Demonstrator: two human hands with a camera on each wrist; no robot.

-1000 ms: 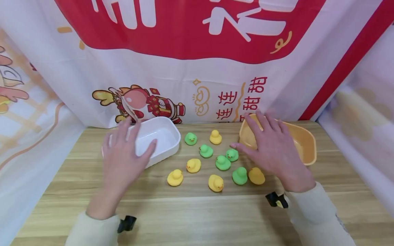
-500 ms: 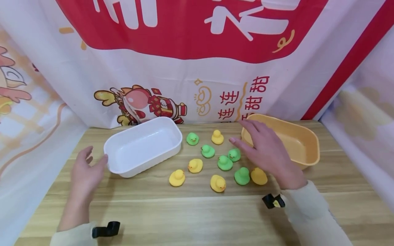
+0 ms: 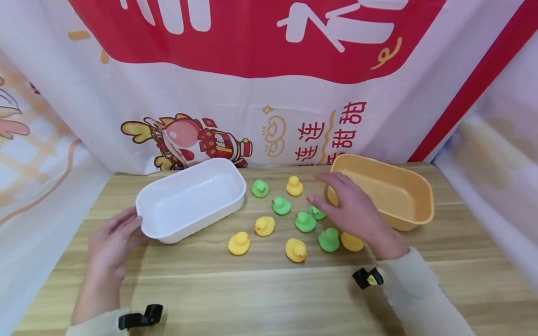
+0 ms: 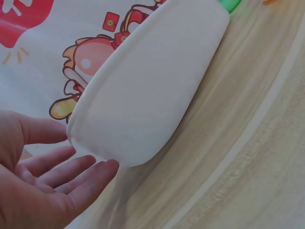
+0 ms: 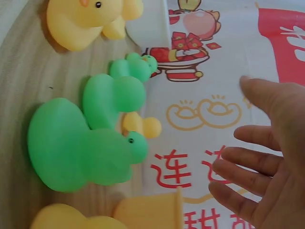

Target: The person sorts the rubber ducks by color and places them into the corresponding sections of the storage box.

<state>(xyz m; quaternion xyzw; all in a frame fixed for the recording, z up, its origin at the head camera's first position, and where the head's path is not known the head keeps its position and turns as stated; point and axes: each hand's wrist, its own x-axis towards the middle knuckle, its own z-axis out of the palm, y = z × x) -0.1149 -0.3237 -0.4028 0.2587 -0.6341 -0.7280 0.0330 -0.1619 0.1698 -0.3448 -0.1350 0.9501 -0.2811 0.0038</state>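
Observation:
At the near left end of a white plastic bin (image 3: 168, 233), my left hand (image 3: 110, 245) has its fingertips right at the end wall. The left wrist view shows its fingers (image 4: 97, 181) spread and loosely extended by the rim. My right hand (image 3: 355, 214) hovers beside the orange bin (image 3: 403, 219), partly over a green toy duck (image 3: 316, 212), with nothing in it. In the right wrist view its fingers (image 5: 248, 162) are apart and relaxed. Several yellow toy ducks (image 3: 239, 243) and green toy ducks (image 3: 305, 222) lie scattered between the bins.
Both bins stand on a wooden table (image 3: 252, 303) near its back edge. A printed cloth (image 3: 252, 107) hangs directly behind them, and more cloth closes off the left and right sides. One yellow duck (image 3: 352, 241) is partly covered by the right hand.
My left hand has moved from above the white bin, leftward and down, to its left end. My right hand has drawn slightly left, off the orange bin. The ducks have not moved.

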